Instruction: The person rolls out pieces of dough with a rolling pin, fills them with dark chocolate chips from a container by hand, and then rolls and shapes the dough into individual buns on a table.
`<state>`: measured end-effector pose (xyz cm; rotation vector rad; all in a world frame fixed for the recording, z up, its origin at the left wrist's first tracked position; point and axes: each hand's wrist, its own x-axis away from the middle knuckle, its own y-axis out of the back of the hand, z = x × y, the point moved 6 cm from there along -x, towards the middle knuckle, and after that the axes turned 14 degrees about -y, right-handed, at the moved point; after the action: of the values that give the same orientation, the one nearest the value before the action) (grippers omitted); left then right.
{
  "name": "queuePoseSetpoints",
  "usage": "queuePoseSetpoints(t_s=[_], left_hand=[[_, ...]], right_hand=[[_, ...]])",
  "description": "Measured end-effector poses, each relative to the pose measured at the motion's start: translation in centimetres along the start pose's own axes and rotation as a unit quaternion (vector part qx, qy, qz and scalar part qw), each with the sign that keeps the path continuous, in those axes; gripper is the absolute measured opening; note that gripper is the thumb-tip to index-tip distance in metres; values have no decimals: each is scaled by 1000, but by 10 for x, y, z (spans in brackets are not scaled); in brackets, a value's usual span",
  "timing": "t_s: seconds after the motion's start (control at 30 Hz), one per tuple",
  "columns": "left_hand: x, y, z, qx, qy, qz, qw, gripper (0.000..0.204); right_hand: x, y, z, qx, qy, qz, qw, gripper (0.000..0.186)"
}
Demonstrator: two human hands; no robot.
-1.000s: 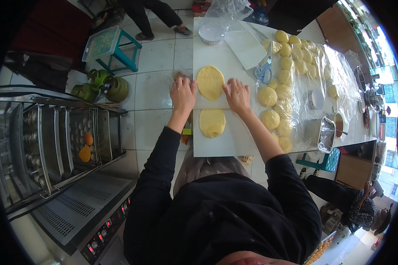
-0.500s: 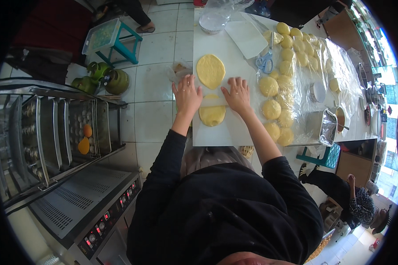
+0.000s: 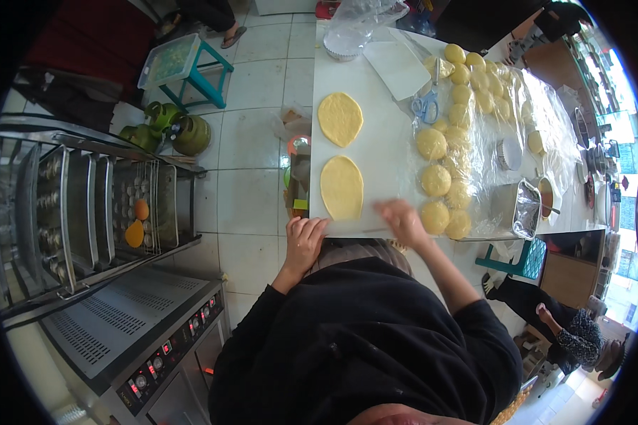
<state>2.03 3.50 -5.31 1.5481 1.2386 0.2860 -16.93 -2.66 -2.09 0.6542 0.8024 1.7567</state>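
Note:
Two flattened yellow dough pieces lie on the white table (image 3: 393,152) at its left side, an irregular round one (image 3: 340,119) farther off and a longer oval (image 3: 342,187) nearer me. A pale rolling pin (image 3: 351,227), faint against the table, appears to lie across the oval's near end at the front edge. My left hand (image 3: 306,237) has its fingers curled over the table's front left corner, at the pin's left end. Right of the oval, my right hand (image 3: 405,222) is smeared by motion, its fingers bent; whether it holds anything is unclear.
Several yellow dough balls (image 3: 436,180) sit to the right, many under clear plastic sheeting. Blue-handled scissors (image 3: 425,108) and a white flat sheet (image 3: 397,69) lie farther back. A foil-lined tin (image 3: 526,209) stands at the front right. A tray rack (image 3: 99,212) is at left.
Both hands have come nearer to me, toward the front edge. The near dough piece, formerly partly under the pin, is now longer and thinner. My right hand's fingers have bent.

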Motion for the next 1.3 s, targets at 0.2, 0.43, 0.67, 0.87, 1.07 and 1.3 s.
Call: queuePoseSetpoints(t_s=[0.2,0.43,0.67,0.87,1.07,1.3], left_hand=[[25,51,10,-85,-6,-107,991,39],[65,108,51,-217,193,-252,923,36],[64,127,59,-201,238,-365,877,28],[53,116,63,-139,268,-378,875,28],[35,106,61,-124,251,-371,886,27],[15,62,74,-24,204,-291,934,29]], right_hand=[[-85,-30,13,-42,-60,-74,995,28],[-100,-37,20,23,64,116,991,19],[-106,40,56,-13,6,242,970,15],[-93,102,92,-84,13,112,990,12],[-41,56,67,42,120,1,992,24],[-1,3,7,-20,-64,223,972,61]])
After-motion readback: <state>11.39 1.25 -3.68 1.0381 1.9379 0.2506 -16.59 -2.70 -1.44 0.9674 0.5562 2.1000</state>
